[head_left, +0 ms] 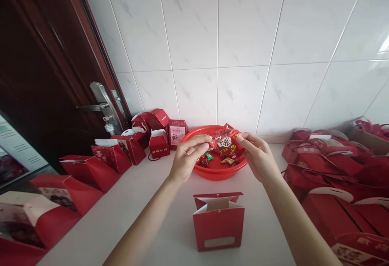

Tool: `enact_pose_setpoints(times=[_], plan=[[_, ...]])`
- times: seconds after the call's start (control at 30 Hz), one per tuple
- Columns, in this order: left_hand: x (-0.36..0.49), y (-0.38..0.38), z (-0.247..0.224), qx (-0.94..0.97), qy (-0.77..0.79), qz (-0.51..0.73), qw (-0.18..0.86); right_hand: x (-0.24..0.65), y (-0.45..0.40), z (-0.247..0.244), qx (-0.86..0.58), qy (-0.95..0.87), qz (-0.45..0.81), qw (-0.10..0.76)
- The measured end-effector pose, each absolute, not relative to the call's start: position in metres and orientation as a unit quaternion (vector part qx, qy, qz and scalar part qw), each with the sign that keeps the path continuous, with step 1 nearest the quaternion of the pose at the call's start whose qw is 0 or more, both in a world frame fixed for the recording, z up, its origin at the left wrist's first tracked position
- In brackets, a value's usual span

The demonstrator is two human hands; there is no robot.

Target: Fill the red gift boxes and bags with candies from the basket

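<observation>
My left hand [190, 156] is closed, its thumb and fingertips pinching a red wrapped candy [213, 143]. My right hand [257, 152] pinches the edge of a red candy packet [224, 141] with dark characters on a pale patch. Whether the two pieces are joined I cannot tell. Both hands are over a red plastic basket [219, 173], where several small wrapped candies [230, 159] lie, some green or gold. Nearer to me, between my forearms, a red paper gift box [219, 227] stands upright with its top open and a pale window low on its front.
Red gift boxes [94, 170] line the left side, with more [160, 142] by the wall. A pile of red boxes [343, 217] covers the right side. The white tabletop [152, 217] meets a tiled wall [243, 35]. A dark door with a metal handle [97, 107] is at left.
</observation>
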State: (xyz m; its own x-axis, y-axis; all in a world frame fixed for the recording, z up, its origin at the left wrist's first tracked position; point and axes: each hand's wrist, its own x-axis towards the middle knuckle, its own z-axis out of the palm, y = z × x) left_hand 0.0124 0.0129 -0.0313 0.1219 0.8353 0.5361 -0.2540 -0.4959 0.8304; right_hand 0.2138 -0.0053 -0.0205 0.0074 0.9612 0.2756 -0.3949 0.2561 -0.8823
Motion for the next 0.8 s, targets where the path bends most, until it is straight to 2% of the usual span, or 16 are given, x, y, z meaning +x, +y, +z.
enact_pose_setpoints(times=[0.1, 0.3, 0.57, 0.8], plan=[[0.011, 0.002, -0.028, 0.622, 0.252, 0.623, 0.403, 0.214, -0.012, -0.017, -0.303, -0.480, 0.503, 0.651], [0.015, -0.012, -0.025, 0.626, 0.299, 0.603, 0.393, 0.211, -0.018, -0.020, -0.324, -0.503, 0.491, 0.633], [0.023, -0.018, -0.028, 0.680, 0.306, 0.603, 0.284, 0.195, -0.028, -0.022, -0.349, -0.568, 0.426, 0.612], [0.022, -0.016, -0.031, 0.668, 0.351, 0.578, 0.311, 0.191, -0.026, -0.024, -0.371, -0.597, 0.384, 0.599]])
